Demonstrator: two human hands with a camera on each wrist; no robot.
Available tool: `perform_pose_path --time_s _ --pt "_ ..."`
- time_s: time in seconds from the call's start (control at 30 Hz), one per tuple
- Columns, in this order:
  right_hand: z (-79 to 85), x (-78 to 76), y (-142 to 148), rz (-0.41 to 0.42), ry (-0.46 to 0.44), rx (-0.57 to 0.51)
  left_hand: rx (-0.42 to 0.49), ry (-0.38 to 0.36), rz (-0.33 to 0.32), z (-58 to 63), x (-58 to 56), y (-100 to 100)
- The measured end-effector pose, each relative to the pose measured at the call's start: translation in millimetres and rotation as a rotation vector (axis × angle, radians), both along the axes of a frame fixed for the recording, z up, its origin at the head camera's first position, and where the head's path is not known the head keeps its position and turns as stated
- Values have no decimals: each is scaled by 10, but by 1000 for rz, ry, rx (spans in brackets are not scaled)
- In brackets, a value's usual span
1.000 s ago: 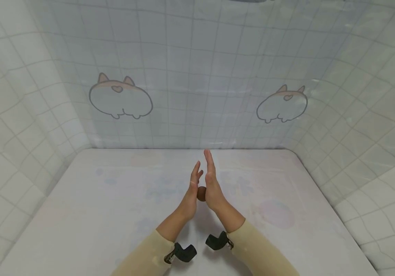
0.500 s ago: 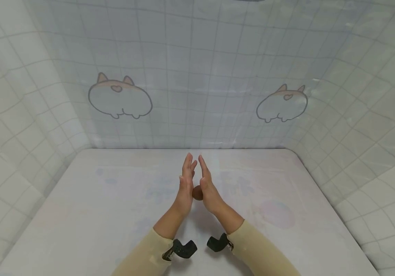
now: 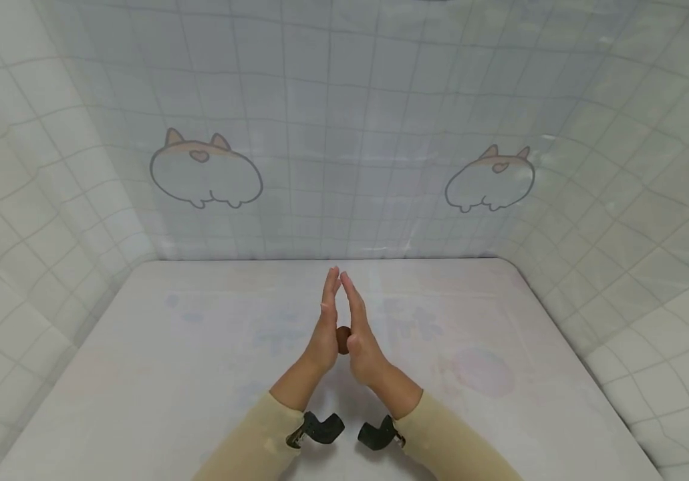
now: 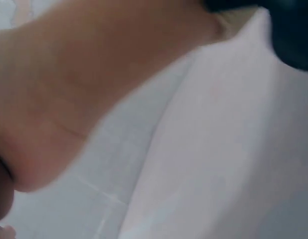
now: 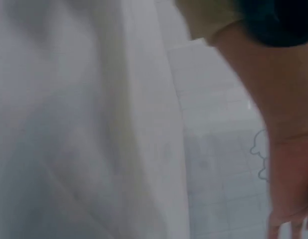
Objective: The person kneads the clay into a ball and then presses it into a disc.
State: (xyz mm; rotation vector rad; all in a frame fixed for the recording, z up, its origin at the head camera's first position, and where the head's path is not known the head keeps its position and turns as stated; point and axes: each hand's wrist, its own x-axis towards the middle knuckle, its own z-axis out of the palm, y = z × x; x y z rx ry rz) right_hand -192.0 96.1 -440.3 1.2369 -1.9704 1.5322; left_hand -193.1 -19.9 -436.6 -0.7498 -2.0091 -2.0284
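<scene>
A small brown ball sits between the two palms in the head view, touched from both sides. My left hand lies against its left side with fingers straight and pointing away. On the other side my right hand presses with its flat palm, fingers also extended, and the fingertips of both hands nearly meet. Part of the brown ball shows at the left edge of the left wrist view, against the palm. In the right wrist view the right hand is cut off at the frame's edge.
Beneath the hands is a white table with faint pastel patterns. A grid-patterned curtain with cartoon corgi drawings surrounds it at the back and sides. Black curved mounts stick out from both cream sleeves.
The hands slide back and forth against each other with the ball between them. First the right hand reached farther forward; now the fingertips are about level and closer together.
</scene>
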Motion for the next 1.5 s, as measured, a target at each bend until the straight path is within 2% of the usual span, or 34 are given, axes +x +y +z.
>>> perform_pose_path --time_s 0.13,0.3,0.5,0.67,0.77,0.87,1.0,1.1,1.27,1.43,1.5 --pt "61 -33 16 -63 48 -35 -82 -16 -8 -96 32 28" --pt "83 -104 69 -117 -16 -91 -145 -41 -55 -176 99 47" --pt "48 -191 111 -120 -166 -106 -54 -103 -170 -154 139 64" --pt "8 -226 113 -71 -275 -97 22 -50 -196 -75 164 63" --pt "-9 -201 101 -36 -354 -85 49 -36 -179 -33 167 57" --pt "-29 -158 80 -6 -390 -62 37 -23 -129 -7 162 49" --pt "-68 -120 43 -6 -320 -18 -11 13 -36 14 132 34" --pt "-97 -99 18 -13 -240 -11 -25 24 5 28 89 22" --pt "-125 -52 -15 23 -167 -26 -44 10 41 23 20 -6" --pt "-82 -7 -33 82 -150 -63 -73 -6 70 -13 -23 -29" --pt "-49 6 -32 79 -140 -70 -86 -27 70 -38 -34 -29"
